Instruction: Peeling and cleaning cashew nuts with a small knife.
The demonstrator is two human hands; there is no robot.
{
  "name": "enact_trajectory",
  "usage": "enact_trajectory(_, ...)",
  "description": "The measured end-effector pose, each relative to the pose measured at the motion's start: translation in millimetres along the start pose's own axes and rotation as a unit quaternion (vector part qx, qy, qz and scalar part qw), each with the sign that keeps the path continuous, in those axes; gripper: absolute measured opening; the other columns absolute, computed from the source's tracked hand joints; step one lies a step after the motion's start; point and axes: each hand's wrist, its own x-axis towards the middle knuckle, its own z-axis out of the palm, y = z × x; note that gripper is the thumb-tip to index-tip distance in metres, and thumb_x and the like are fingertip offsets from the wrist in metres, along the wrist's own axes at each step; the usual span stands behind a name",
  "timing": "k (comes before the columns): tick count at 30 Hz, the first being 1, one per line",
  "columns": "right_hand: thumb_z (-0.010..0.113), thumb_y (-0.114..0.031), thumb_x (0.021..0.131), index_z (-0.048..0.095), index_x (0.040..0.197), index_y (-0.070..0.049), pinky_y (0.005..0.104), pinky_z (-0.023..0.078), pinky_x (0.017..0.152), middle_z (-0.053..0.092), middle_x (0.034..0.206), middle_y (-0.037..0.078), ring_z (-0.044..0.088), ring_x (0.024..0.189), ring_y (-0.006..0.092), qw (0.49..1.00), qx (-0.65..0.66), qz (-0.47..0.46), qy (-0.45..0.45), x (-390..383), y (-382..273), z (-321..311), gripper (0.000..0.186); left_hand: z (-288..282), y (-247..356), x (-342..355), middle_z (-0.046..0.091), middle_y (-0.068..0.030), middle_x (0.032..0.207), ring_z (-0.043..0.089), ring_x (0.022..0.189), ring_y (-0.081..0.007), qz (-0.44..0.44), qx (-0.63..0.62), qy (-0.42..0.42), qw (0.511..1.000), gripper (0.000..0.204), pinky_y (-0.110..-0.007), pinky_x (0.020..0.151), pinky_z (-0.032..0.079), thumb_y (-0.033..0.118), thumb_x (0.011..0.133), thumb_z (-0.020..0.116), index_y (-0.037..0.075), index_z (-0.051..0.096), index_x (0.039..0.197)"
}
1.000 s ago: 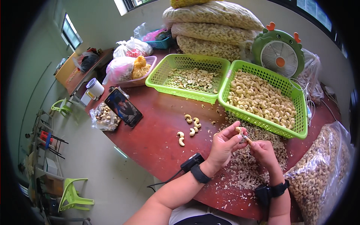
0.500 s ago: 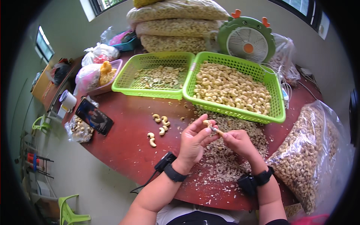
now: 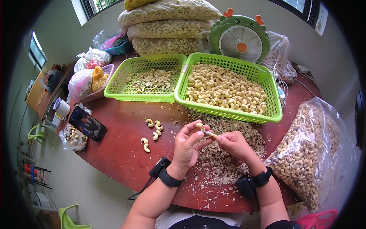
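My left hand [image 3: 187, 149] pinches a cashew [image 3: 199, 126] between thumb and fingers. My right hand [image 3: 232, 143] is closed on a small knife [image 3: 212, 134] with a wooden handle, its blade touching that nut. Below both hands, skin flakes [image 3: 244, 168] are spread over the red table [image 3: 118, 152]. A few loose pale cashews [image 3: 146, 147] lie left of my hands. Behind them, a green basket [image 3: 228, 87] is heaped with cashews; another green basket [image 3: 122, 93] beside it holds a thinner layer of pieces.
At right lies a large bag of cashews [image 3: 305, 152]. Behind are stacked bags [image 3: 167, 26], a green fan [image 3: 238, 36] and cables. At left are a phone [image 3: 87, 124], small bag [image 3: 70, 139], white mug [image 3: 61, 107] and a tub of bags [image 3: 99, 87]. Green chairs [image 3: 66, 213] stand on the floor.
The view has swung, so the table and my hands appear farther left in the picture. Both hands keep their grip on the cashew and knife, with little visible movement between them.
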Motion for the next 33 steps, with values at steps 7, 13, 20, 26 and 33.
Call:
enact_trajectory(7, 0.052, -0.027, 0.084, 0.052, 0.058, -0.003, 0.0214, 0.029, 0.041, 0.042, 0.050, -0.005, 0.036, 0.047, 0.0030, 1.000, -0.015, -0.015, 0.004, 3.5, -2.7, 6.2, 0.035, -9.1, 3.2, -1.1, 0.057, -0.0121, 0.095, 0.057, 0.081, -0.0174, -0.019, -0.011, 0.033, 0.999, 0.029, -0.031, 0.069, 0.052, -0.002, 0.078, 0.050, 0.005, 0.048, 0.106)
enact_trajectory(13, 0.051, -0.024, 0.084, 0.053, 0.057, -0.004, 0.0192, 0.027, 0.041, 0.043, 0.051, -0.006, 0.035, 0.046, 0.0021, 0.999, 0.033, 0.018, 0.012, -0.6, 1.5, -1.2, 0.034, -13.4, -4.9, 4.0, 0.059, -0.0105, 0.093, 0.057, 0.072, -0.0124, -0.029, 0.020, 0.029, 0.999, 0.023, -0.024, 0.062, 0.050, 0.002, 0.079, 0.054, 0.000, 0.049, 0.102)
enact_trajectory(20, 0.051, -0.024, 0.084, 0.053, 0.057, -0.004, 0.0191, 0.025, 0.039, 0.041, 0.048, -0.005, 0.035, 0.043, 0.0023, 0.999, 0.020, 0.017, 0.026, 2.2, 2.8, 5.5, 0.034, -18.5, -6.6, 2.5, 0.055, -0.0089, 0.091, 0.058, 0.082, -0.0174, -0.025, -0.013, 0.037, 0.999, 0.023, -0.032, 0.078, 0.051, -0.001, 0.079, 0.053, -0.001, 0.047, 0.101)
enact_trajectory(26, 0.052, -0.023, 0.084, 0.053, 0.057, -0.004, 0.0192, 0.026, 0.039, 0.042, 0.048, -0.005, 0.036, 0.043, 0.0024, 0.999, 0.015, 0.004, 0.030, 2.2, 5.0, 3.3, 0.034, -12.0, -0.9, 1.7, 0.057, -0.0096, 0.092, 0.058, 0.084, -0.0167, -0.053, -0.003, 0.007, 0.999, 0.019, -0.031, 0.078, 0.050, -0.002, 0.078, 0.054, 0.000, 0.050, 0.097)
enact_trajectory(33, 0.052, -0.023, 0.084, 0.053, 0.057, -0.003, 0.0191, 0.026, 0.039, 0.043, 0.048, -0.005, 0.036, 0.043, 0.0025, 0.999, 0.011, 0.002, 0.034, 1.4, 2.6, 2.4, 0.033, -16.0, -1.0, 3.3, 0.057, -0.0093, 0.092, 0.058, 0.084, -0.0170, -0.069, -0.026, -0.017, 0.997, 0.018, -0.029, 0.076, 0.051, -0.002, 0.078, 0.055, 0.000, 0.051, 0.095)
